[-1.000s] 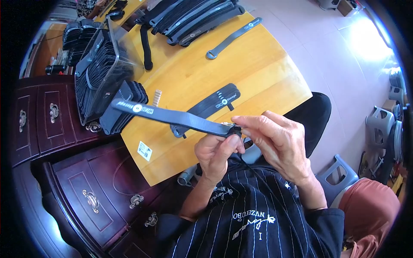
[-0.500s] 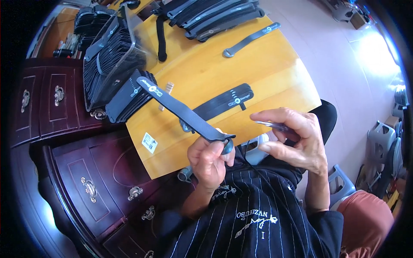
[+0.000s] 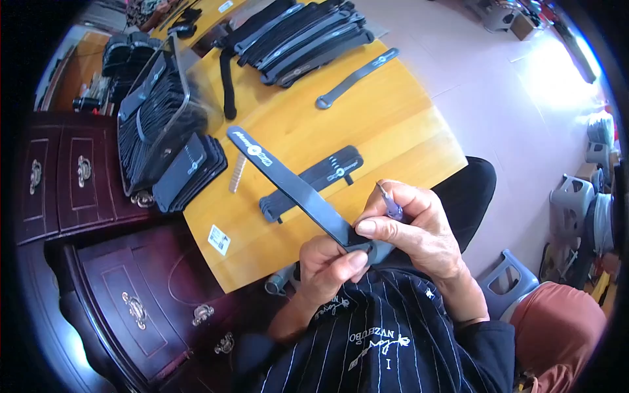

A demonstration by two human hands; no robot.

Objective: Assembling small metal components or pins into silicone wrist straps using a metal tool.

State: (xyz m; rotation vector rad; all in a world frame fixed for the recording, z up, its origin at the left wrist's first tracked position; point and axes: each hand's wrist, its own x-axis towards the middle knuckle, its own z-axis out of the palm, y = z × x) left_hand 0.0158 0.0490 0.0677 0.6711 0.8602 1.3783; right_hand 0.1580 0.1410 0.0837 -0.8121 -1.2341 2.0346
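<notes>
Two bare hands work over the near edge of one yellow wooden table (image 3: 406,131). The left hand (image 3: 327,265) pinches the near end of one dark grey strap (image 3: 298,193) between thumb and fingers. This strap slants up and away to the left above the table, passing in front of one flat bundle (image 3: 314,180) of straps; pale print marks its far end. The right hand (image 3: 420,228) is curled around one small tool (image 3: 393,208) with a purple handle, its tip pointing up; thumb and forefinger are drawn together just beside the strap's near end, and whether they also grip it cannot be told.

Beyond the bundle lie one loose grey strap (image 3: 354,80), one loose black strap (image 3: 227,85) and one large pile (image 3: 301,42) of straps, too overlapped to count. At the left stand one clear bin (image 3: 187,98) packed with straps and, beside it, one smaller stack (image 3: 180,171). One ridged beige strip (image 3: 237,173) and one white label (image 3: 219,240) lie on the tabletop. Six metal handles (image 3: 135,310) show on the dark red drawers (image 3: 173,275) at the left. At least two grey stools (image 3: 512,278) stand at the right.
</notes>
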